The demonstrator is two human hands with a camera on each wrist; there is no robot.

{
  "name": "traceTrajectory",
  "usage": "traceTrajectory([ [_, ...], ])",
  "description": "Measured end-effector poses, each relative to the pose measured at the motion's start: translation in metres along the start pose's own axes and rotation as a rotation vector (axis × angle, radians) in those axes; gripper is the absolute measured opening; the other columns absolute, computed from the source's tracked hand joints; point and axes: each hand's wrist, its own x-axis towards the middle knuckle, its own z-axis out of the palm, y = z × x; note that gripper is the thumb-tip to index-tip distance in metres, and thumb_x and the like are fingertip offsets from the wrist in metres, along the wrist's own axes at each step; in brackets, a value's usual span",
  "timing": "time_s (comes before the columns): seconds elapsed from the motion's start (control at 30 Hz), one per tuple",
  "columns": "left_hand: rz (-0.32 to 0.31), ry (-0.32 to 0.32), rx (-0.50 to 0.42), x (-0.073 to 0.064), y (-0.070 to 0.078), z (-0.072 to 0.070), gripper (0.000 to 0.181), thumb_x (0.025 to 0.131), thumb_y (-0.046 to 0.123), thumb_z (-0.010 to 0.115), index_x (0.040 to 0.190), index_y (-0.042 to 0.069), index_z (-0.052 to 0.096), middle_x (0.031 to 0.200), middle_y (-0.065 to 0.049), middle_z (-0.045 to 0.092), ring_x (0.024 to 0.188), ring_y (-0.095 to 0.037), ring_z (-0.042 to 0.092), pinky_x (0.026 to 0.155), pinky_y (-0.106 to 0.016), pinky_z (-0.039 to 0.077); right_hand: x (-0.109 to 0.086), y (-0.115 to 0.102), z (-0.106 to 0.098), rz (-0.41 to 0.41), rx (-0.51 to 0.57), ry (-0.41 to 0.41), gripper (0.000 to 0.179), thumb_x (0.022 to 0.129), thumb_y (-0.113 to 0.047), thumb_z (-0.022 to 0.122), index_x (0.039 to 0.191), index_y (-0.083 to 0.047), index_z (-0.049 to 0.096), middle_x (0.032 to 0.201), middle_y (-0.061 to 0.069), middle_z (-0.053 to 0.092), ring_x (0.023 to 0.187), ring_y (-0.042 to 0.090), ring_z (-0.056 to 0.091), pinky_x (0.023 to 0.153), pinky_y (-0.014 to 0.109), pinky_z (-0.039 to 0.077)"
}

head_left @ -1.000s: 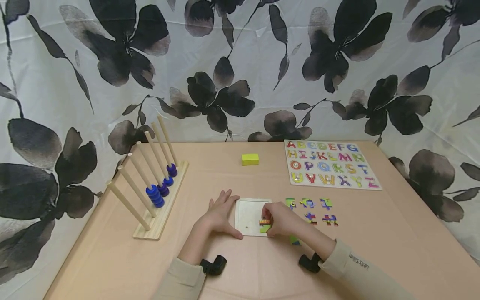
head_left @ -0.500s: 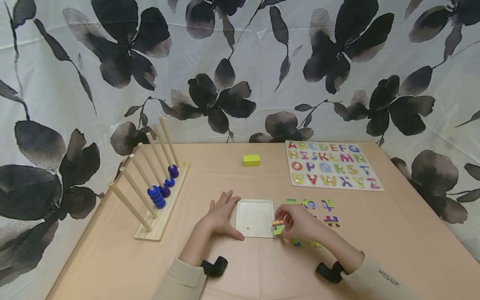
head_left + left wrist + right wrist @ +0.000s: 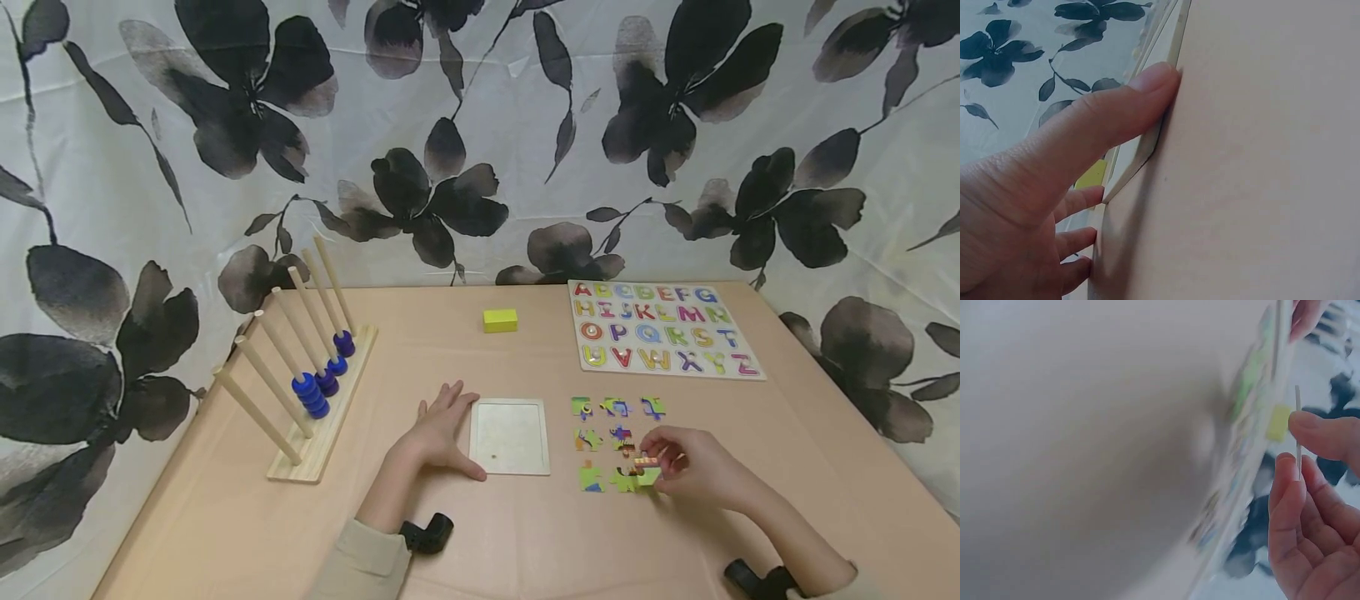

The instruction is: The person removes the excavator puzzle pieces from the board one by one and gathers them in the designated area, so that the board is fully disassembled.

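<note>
A square wooden puzzle frame (image 3: pixel 510 437) lies flat on the table, its inside bare. My left hand (image 3: pixel 442 433) rests along its left edge, fingers spread and fairly straight, with the thumb on the near corner and the index fingertip at the far one. To the right, my right hand (image 3: pixel 697 468) pinches a green puzzle piece (image 3: pixel 648 475) with a striped strip along its top. From the right wrist view, that thin piece (image 3: pixel 1298 434) shows edge-on between thumb and fingers. Several other jigsaw pieces (image 3: pixel 589 440) lie in rows between the frame and this hand, partly overlapped by it.
An alphabet board (image 3: pixel 667 329) lies at the back right. A yellow block (image 3: pixel 500 321) sits at the back middle. On the left stands a wooden peg rack (image 3: pixel 318 417) with blue rings (image 3: pixel 311 395) on some pegs. A floral cloth (image 3: pixel 525 125) hangs behind the table.
My right hand has lifted the green piece off the frame and carried it right, to the loose pieces. The left hand has stayed at the frame's edge.
</note>
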Motion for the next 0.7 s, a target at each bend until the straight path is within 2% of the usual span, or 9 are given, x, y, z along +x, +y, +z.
traceTrajectory([
  [0.27, -0.010, 0.000, 0.015, 0.000, -0.002, -0.002, 0.113, 0.045, 0.043, 0.089, 0.139, 0.013, 0.034, 0.150, -0.016, 0.016, 0.138, -0.034, 0.006, 0.105, -0.059, 0.004, -0.011, 0.025, -0.006, 0.026, -0.020, -0.023, 0.037, 0.061, 0.000, 0.077, 0.094, -0.001, 0.060, 0.077, 0.003, 0.054, 0.064, 0.007, 0.049, 0.053, 0.021, 0.046],
  [0.53, 0.000, -0.012, 0.003, 0.003, 0.001, 0.000, 0.113, 0.044, 0.043, 0.089, 0.139, 0.014, 0.034, 0.150, -0.016, 0.015, 0.138, -0.033, 0.005, 0.106, -0.058, 0.003, -0.014, 0.032, -0.009, 0.052, -0.048, -0.041, 0.035, 0.061, -0.001, 0.077, 0.092, -0.002, 0.061, 0.077, 0.002, 0.054, 0.064, 0.008, 0.048, 0.054, 0.022, 0.046],
  [0.7, 0.000, -0.022, 0.031, 0.003, 0.002, 0.000, 0.114, 0.045, 0.045, 0.089, 0.139, 0.013, 0.033, 0.150, -0.016, 0.015, 0.138, -0.034, 0.005, 0.105, -0.059, 0.004, -0.015, 0.032, -0.011, 0.054, -0.041, -0.050, 0.037, 0.061, -0.004, 0.080, 0.093, -0.001, 0.062, 0.078, 0.003, 0.054, 0.065, 0.009, 0.049, 0.055, 0.022, 0.047],
])
